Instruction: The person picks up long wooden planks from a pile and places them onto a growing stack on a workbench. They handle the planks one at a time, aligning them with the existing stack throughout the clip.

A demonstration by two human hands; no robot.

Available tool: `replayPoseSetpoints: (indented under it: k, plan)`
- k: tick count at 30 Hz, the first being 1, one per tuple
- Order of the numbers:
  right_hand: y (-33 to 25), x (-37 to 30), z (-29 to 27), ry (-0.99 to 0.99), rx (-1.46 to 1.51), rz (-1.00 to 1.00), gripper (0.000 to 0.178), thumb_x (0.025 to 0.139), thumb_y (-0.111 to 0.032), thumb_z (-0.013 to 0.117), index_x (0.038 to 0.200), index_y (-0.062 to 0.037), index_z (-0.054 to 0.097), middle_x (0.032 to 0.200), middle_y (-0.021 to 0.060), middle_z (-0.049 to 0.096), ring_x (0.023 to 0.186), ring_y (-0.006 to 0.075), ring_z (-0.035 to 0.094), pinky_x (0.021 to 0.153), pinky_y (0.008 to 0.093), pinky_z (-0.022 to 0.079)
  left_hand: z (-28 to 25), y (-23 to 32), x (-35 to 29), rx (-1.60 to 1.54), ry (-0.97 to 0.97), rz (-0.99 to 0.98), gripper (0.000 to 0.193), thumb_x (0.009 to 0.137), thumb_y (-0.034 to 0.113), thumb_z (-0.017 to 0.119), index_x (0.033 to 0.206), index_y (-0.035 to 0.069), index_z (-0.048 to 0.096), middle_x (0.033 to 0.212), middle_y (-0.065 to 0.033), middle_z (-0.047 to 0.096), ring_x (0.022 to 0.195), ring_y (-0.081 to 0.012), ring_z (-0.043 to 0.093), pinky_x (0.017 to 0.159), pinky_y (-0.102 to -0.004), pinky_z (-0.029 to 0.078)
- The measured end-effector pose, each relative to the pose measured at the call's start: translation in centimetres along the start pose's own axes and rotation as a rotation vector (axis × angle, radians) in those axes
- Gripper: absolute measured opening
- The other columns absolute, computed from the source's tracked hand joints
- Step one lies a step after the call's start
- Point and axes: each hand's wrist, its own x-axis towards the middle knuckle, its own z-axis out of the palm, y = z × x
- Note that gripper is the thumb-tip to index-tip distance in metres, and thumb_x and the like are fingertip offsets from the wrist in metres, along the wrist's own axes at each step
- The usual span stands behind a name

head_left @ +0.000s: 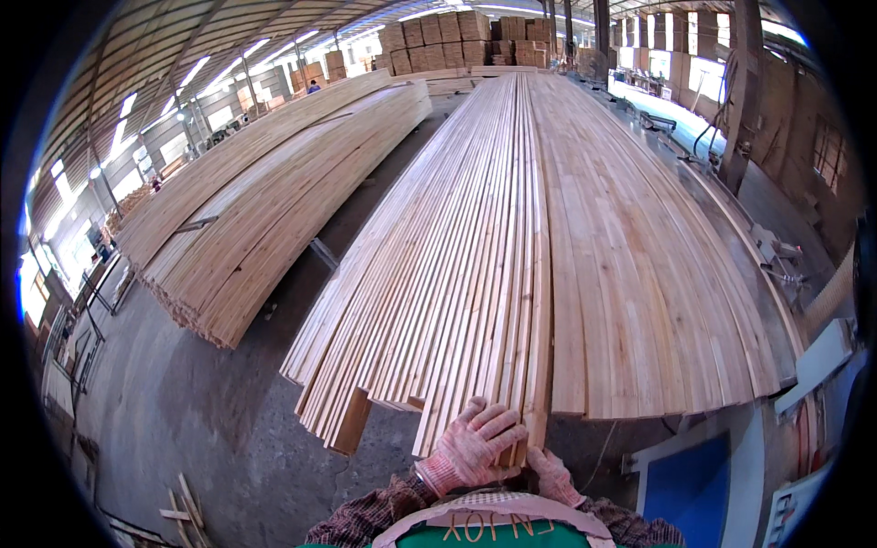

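Note:
Long pale wooden strips (457, 274) stand on edge side by side, running away from me, their near ends staggered. My left hand (470, 446), in a pinkish knit work glove, lies over the near ends of the rightmost strips, its fingers curled across them. Beside it, my right hand (553, 477), gloved alike, grips the outer side of the end strip; the apron's upper edge lies close by and part of that hand is hidden. To the right, flat wooden boards (649, 310) lie edge to edge, a narrow dark gap separating them from the strips.
A stack of long boards (274, 219) lies at the left. Blue-and-white machinery (685, 484) stands at the lower right. Loose wood scraps (185, 507) lie on the concrete floor (219, 411). Bundled timber (438, 44) is piled at the far end, and a post (744, 91) rises at right.

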Motion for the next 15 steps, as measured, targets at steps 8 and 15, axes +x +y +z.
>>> replayPoseSetpoints:
  k: [8, 15]
  plan:
    - [1.7, 1.4, -1.6, 0.012, -0.01, 0.027, 0.057, 0.101, -0.04, 0.064, 0.138, 0.0018, 0.055, 0.118, 0.0072, 0.066, 0.103, 0.0158, 0.063, 0.093, 0.0312, 0.052, 0.1, 0.0, 0.1, 0.008, -0.007, 0.002, 0.064, 0.075, 0.051, 0.082, 0.125, 0.014, 0.064, 0.134, -0.0102, 0.059, 0.126, -0.0295, 0.058, 0.111, -0.0506, 0.041]
    - [1.6, 1.1, -1.1, 0.03, -0.046, -0.01, 0.059, 0.1, -0.043, 0.065, 0.136, 0.0017, 0.057, 0.114, 0.0068, 0.066, 0.099, 0.0159, 0.062, 0.089, 0.031, 0.052, 0.1, -0.1, 0.1, 0.003, -0.006, 0.0, 0.064, 0.074, 0.05, 0.083, 0.125, 0.014, 0.065, 0.135, -0.0102, 0.059, 0.127, -0.0298, 0.057, 0.111, -0.051, 0.041]
